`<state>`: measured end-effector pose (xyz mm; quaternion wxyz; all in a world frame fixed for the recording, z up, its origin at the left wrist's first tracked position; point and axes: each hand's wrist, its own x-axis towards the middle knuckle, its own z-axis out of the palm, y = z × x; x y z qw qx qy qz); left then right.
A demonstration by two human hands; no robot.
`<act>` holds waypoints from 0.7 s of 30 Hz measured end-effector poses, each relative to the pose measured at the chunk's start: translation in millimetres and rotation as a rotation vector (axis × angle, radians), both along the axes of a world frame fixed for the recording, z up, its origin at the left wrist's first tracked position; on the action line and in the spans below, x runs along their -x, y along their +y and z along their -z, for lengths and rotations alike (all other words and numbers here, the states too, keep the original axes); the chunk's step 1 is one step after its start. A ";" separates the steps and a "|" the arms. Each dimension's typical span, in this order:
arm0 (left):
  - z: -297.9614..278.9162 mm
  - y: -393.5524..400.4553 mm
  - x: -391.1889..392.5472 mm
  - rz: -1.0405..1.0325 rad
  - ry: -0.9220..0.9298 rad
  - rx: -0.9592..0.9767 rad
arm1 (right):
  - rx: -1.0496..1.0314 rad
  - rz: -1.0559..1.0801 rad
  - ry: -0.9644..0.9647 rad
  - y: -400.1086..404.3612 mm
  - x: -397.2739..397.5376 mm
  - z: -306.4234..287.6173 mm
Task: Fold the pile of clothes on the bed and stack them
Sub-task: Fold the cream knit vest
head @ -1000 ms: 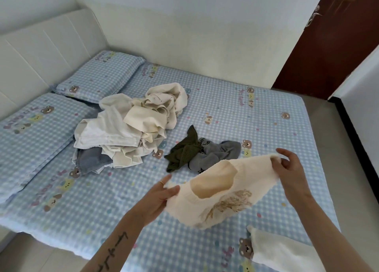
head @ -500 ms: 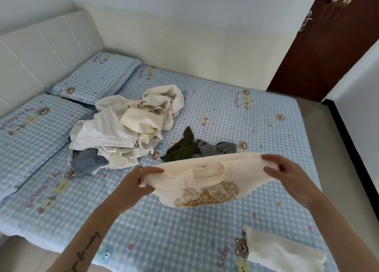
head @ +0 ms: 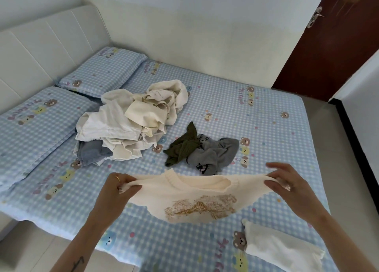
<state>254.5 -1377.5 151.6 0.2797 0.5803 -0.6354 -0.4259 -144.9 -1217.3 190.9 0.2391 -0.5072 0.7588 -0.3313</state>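
Grip: left hand (head: 117,191) pinches one shoulder of a cream knit top (head: 192,202), fingers curled tight on the bunched fabric; right hand (head: 287,186) pinches the other shoulder between thumb and fingertips. Both grips closed on the garment, nothing else held.

Top hangs stretched between the hands, above the near edge of the bed (head: 266,111), neckline up, gold print facing the camera, hem sagging free. Likely reason for the hold: taking it by both shoulders pulls it square and flat, so it can be laid down for folding.

Left to right across the bed: two pillows (head: 37,124) in matching bear check against the headboard; the unfolded pile (head: 131,122) of cream and white clothes with a denim piece (head: 92,152) poking out beneath; a dark green knit (head: 182,146) touching a grey garment (head: 215,154), both crumpled, apart from the pile; a folded white piece (head: 276,249) at the near right corner, probably the start of the stack. Most of the task looks undone.

Change from a second ago: the top was slack and tilted then, its neck opening gaping toward the camera, hands closer and uneven. Half a second ago it was levelling. Now the hands are wider apart, the shoulder line taut and nearly level. Pile and loose garments lie as before.
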 end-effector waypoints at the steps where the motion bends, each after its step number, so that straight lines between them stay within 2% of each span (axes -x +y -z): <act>1: -3.0 5.5 -5.1 0.006 -0.012 -0.014 | -0.031 -0.028 -0.005 4.9 -2.9 -2.1; 7: -26.0 28.5 -50.2 0.075 -0.058 -0.258 | -0.209 -0.223 -0.121 23.4 -11.2 -12.7; 12: -6.0 2.5 -55.4 0.119 -0.207 -0.242 | -0.325 -0.265 -0.216 -14.1 -8.8 -0.4; 16: 71.2 -58.6 -29.2 0.091 -0.202 -0.301 | -0.370 -0.131 -0.141 -78.0 -10.3 79.0; 21: 227.7 -156.3 21.1 -0.087 -0.178 -0.387 | -0.438 0.086 -0.083 -185.5 -8.4 249.1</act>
